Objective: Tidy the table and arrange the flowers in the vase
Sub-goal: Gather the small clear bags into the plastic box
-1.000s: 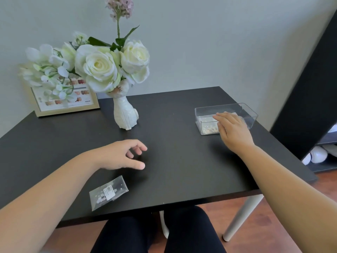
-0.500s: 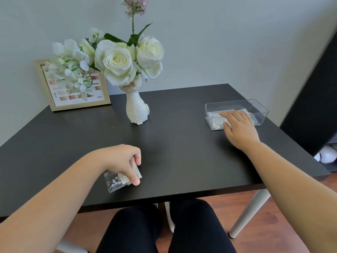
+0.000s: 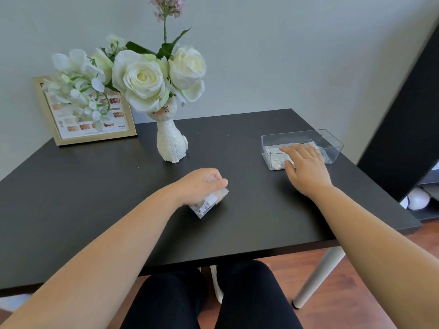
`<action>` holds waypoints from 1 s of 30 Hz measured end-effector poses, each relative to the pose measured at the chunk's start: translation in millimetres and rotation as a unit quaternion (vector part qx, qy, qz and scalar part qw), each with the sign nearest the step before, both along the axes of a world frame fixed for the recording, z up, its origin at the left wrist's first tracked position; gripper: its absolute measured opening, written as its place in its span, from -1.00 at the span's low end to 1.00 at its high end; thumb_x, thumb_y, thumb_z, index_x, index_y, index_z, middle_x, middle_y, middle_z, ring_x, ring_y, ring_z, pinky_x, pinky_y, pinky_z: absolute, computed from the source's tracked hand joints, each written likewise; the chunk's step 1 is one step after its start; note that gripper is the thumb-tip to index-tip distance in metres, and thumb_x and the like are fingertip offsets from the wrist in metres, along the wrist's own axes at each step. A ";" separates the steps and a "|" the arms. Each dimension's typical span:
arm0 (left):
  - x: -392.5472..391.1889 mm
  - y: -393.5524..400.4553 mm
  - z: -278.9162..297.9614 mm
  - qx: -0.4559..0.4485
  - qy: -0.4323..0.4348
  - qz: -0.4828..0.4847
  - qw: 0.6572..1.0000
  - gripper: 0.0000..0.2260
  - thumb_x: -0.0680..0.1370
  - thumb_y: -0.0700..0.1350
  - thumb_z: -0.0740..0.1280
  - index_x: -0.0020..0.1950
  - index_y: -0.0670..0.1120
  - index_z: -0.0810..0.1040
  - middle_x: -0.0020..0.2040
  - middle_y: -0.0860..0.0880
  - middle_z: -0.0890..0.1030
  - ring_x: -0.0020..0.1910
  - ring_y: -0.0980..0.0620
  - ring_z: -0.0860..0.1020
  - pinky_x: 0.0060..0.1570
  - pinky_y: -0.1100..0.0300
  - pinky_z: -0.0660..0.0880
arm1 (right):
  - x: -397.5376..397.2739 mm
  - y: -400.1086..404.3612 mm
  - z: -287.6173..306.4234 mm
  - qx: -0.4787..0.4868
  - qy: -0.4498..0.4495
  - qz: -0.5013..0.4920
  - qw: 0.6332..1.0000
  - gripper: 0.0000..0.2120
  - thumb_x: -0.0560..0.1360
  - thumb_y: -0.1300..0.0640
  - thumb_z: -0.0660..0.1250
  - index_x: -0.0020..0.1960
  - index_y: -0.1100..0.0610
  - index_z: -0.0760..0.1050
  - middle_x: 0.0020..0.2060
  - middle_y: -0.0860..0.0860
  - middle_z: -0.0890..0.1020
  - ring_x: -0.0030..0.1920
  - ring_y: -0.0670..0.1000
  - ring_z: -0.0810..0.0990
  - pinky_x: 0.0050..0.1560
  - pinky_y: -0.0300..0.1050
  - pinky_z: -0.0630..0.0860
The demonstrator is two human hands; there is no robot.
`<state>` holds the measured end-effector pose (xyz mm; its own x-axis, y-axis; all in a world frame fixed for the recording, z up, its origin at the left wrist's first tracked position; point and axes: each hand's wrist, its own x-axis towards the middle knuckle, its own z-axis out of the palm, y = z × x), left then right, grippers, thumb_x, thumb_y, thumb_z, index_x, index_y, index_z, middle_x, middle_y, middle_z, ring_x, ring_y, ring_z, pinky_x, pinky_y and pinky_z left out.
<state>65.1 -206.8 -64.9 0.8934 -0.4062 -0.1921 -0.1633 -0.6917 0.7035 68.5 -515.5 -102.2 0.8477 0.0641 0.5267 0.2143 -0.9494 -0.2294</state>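
Flowers, white artificial roses and blossoms (image 3: 142, 79), already standing in the white ceramic cat-shaped vase (image 3: 171, 144); table tidying nearly finished.

Vase stands upright toward the back of the black rectangular table (image 3: 95, 198), just beside one gold-framed picture card (image 3: 90, 119) leaning on the wall. One small clear plastic packet of pale beads (image 3: 209, 203) is off the tabletop, pinched in the curled fingers of the left hand (image 3: 199, 186) above mid-table. One clear rectangular plastic box (image 3: 301, 148) sits at the right edge, holding a little loose glitter; the right hand (image 3: 306, 167) lies flat and open across its near rim, gripping nothing. Left to do, seemingly: packet into box. Count: two large roses, one blossom spray, one lilac sprig, one vase, one box, one packet, one frame.
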 end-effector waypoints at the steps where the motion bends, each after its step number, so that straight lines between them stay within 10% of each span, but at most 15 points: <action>1: 3.7 -9.0 0.3 -0.024 0.006 0.016 1.000 -0.71 0.59 0.20 0.24 -0.09 -0.01 0.47 -0.11 -0.13 0.67 -0.32 0.03 0.52 -0.28 0.14 0.46 | -0.2 -0.2 0.1 0.000 0.000 -0.001 1.000 -0.65 0.55 0.21 0.23 0.33 0.12 0.47 0.24 0.09 0.56 0.33 0.17 0.40 0.43 0.16 0.16; 9: 35.9 -58.1 10.8 -0.126 0.049 0.123 0.983 -0.66 0.49 0.20 0.40 0.09 0.02 0.40 -0.04 -0.01 0.56 -0.27 0.05 0.53 -0.43 0.26 0.43 | -1.0 -3.1 -1.9 0.041 -0.012 -0.036 0.998 -0.58 0.52 0.24 0.23 0.37 0.10 0.44 0.36 0.09 0.47 0.44 0.19 0.28 0.47 0.09 0.01; 15: 63.1 -103.8 35.7 -0.221 0.063 0.148 0.962 -0.60 0.41 -0.22 0.36 0.18 0.04 0.35 0.09 -0.07 0.48 -0.27 0.03 0.51 -0.43 0.28 0.47 | -0.7 -17.3 -2.5 0.155 -0.040 -0.126 0.979 -0.47 0.42 0.30 0.25 0.39 0.13 0.39 0.37 0.10 0.42 0.43 0.18 0.25 0.44 0.11 0.14; 25: 85.4 -182.1 45.0 -0.139 -0.123 0.021 0.982 -0.38 0.48 -0.33 0.30 0.45 0.04 0.16 0.01 0.05 0.46 -0.09 0.02 0.51 -0.30 0.16 0.51 | -1.0 -20.6 -1.4 0.224 -0.042 -0.122 0.966 -0.43 0.41 0.32 0.24 0.40 0.10 0.30 0.32 0.07 0.43 0.42 0.10 0.23 0.41 -0.01 0.18; 30: 88.7 -203.3 28.3 -0.103 -0.153 -0.016 0.983 -0.40 0.51 -0.39 0.21 0.49 0.06 0.33 0.29 0.00 0.45 0.15 -0.01 0.50 -0.08 0.22 0.46 | -3.6 -18.9 0.2 0.243 -0.055 -0.109 0.962 -0.41 0.40 0.34 0.24 0.41 0.11 0.28 0.33 0.04 0.43 0.41 0.09 0.24 0.41 0.02 0.24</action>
<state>153.8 -410.0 -36.5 0.8829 -0.4372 0.1716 -0.4075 -0.5315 0.7426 64.9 -534.5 -102.0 0.7502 -0.3851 0.5375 0.0708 -0.7614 -0.6444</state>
